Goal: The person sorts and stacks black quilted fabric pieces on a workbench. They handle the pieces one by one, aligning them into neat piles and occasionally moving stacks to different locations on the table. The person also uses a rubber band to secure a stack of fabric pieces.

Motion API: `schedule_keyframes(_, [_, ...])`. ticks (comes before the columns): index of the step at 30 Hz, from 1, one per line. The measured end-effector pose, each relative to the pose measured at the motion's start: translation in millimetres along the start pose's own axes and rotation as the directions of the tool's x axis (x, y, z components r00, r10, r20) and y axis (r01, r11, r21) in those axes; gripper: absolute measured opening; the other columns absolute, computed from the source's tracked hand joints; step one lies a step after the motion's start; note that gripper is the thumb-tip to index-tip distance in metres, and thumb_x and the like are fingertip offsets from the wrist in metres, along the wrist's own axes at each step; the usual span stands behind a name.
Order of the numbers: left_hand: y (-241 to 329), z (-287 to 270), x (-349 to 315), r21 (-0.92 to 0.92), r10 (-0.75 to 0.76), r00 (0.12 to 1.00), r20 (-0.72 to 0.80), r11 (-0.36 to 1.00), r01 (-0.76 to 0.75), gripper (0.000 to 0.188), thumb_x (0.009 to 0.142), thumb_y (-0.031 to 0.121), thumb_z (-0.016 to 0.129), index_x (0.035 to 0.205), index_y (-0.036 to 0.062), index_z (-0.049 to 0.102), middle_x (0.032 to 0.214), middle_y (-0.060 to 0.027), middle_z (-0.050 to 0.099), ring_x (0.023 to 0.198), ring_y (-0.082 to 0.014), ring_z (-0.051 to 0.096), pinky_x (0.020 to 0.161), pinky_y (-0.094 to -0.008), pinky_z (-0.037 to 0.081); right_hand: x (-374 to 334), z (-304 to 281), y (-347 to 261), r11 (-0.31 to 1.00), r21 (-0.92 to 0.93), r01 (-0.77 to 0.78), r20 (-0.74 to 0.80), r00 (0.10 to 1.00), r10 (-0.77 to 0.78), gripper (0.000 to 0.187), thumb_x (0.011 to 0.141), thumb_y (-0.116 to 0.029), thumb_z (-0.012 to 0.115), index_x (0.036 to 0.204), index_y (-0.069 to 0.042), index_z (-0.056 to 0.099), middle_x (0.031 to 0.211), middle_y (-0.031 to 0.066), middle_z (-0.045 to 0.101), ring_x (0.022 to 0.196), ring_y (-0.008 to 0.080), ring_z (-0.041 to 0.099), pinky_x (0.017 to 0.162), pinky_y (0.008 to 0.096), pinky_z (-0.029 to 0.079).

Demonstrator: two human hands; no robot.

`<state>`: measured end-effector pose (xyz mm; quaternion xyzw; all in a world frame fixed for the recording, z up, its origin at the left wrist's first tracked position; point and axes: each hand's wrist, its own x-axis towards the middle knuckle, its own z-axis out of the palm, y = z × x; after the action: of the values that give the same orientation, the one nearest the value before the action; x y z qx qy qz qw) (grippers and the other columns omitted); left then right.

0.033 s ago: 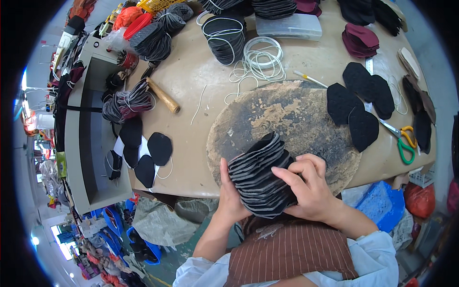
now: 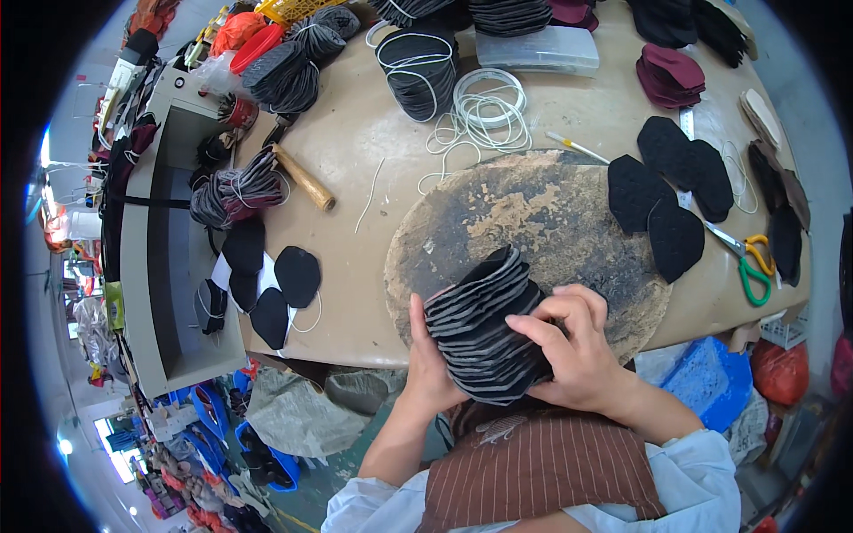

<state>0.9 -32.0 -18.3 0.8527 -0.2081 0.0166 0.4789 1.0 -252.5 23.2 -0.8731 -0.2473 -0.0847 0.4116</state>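
A thick stack of black and grey fabric pieces (image 2: 484, 333) is held between my two hands, over the near edge of a worn round board (image 2: 533, 213). My left hand (image 2: 428, 369) supports the stack along its left side, thumb upright against the layers. On the right side, my right hand (image 2: 573, 351) grips the stack, with a fingertip pressed on the layer edges and the thumb below. Parts of the fingers of both hands are hidden by the stack.
Loose black fabric pieces (image 2: 675, 240) lie at the right, beside scissors (image 2: 751, 266) with green and yellow handles. White cord (image 2: 480, 124) is coiled beyond the board. A wooden handle (image 2: 306, 180) and a tied bundle (image 2: 235, 191) lie left. A grey open box (image 2: 169, 293) stands at the left edge.
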Motion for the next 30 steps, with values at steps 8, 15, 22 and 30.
schedule_keyframes(8, [-4, 1, -2, -0.018, 0.012, 1.0, -0.001, 1.0, -0.012, 0.138, 0.056, 0.023, 0.091, 0.144, 0.0, -0.012, 0.134, -0.0296, 0.039, 0.117, -0.0389, 0.052, 0.099, -0.044, 0.041, 4, 1, 4, 0.999, 0.0, 0.036, 0.005, 0.999, -0.036, 0.064, 0.058, -0.028, 0.082, 0.114, -0.008, 0.057, 0.124, 0.0106, 0.051, 0.123, 0.0354, 0.034, 0.101, 0.0449, 0.029])
schedule_keyframes(15, [-2, -1, 1, 0.01, 0.03, 1.0, -0.007, 0.999, -0.03, 0.138, 0.055, 0.023, 0.091, 0.144, -0.0002, -0.012, 0.134, -0.0305, 0.039, 0.116, -0.0392, 0.053, 0.097, -0.044, 0.042, 10, 0, 1, 1.0, -0.001, 0.016, 0.042, 0.999, -0.016, 0.085, 0.059, -0.031, 0.082, 0.13, -0.001, 0.048, 0.117, 0.011, 0.048, 0.117, 0.0341, 0.037, 0.099, 0.0461, 0.029])
schedule_keyframes(22, [0, -3, 2, 0.04, 0.033, 0.999, 0.005, 0.999, -0.033, 0.139, 0.055, 0.024, 0.091, 0.144, 0.0008, -0.013, 0.135, -0.0303, 0.039, 0.113, -0.037, 0.056, 0.097, -0.043, 0.043, 17, -4, -1, 1.0, -0.008, 0.014, 0.109, 0.994, -0.013, 0.095, 0.056, -0.028, 0.083, 0.136, 0.002, 0.042, 0.113, 0.011, 0.047, 0.113, 0.0343, 0.038, 0.098, 0.0472, 0.029])
schedule_keyframes(30, [5, -4, 6, 0.031, 0.023, 1.0, 0.005, 0.999, -0.023, 0.139, 0.056, 0.024, 0.09, 0.145, 0.0042, -0.015, 0.135, -0.0301, 0.038, 0.111, -0.0364, 0.058, 0.093, -0.0424, 0.047, 18, -6, 0, 1.0, 0.004, -0.004, 0.134, 0.991, 0.003, 0.094, 0.054, -0.027, 0.084, 0.135, 0.0, 0.044, 0.11, 0.0107, 0.046, 0.111, 0.0344, 0.038, 0.097, 0.048, 0.029])
